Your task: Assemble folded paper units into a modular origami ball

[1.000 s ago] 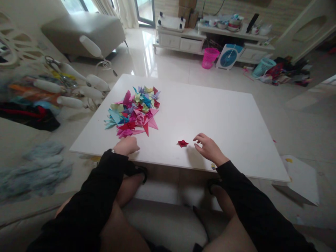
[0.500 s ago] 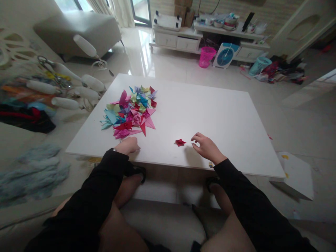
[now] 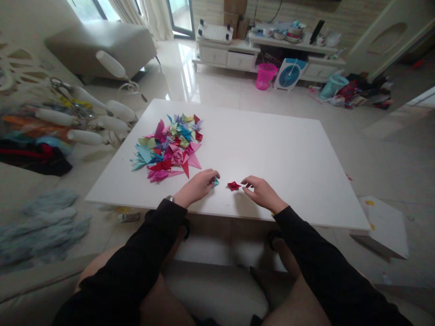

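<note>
A small folded red paper piece (image 3: pixel 234 185) lies on the white table (image 3: pixel 288 154) near the front edge. My right hand (image 3: pixel 261 193) rests just right of it, fingers curled and apart, fingertips almost touching it. My left hand (image 3: pixel 199 186) sits just left of the red piece, its fingers pinched on a small teal folded paper (image 3: pixel 215 182). A heap of colourful folded paper shapes (image 3: pixel 170 146) in pink, red, teal and green covers the table's left part.
A white rack with scissors and clutter (image 3: pixel 78 113) stands left of the table. A grey sofa (image 3: pixel 98 43) is at the back left. A pink bin (image 3: pixel 265 75), a blue fan (image 3: pixel 288 74) and a white low cabinet (image 3: pixel 238 52) are behind.
My left hand moved right from the table's front edge below the heap to beside the red piece, now with a teal paper in its fingers. My right hand shifted slightly closer to the red piece.
</note>
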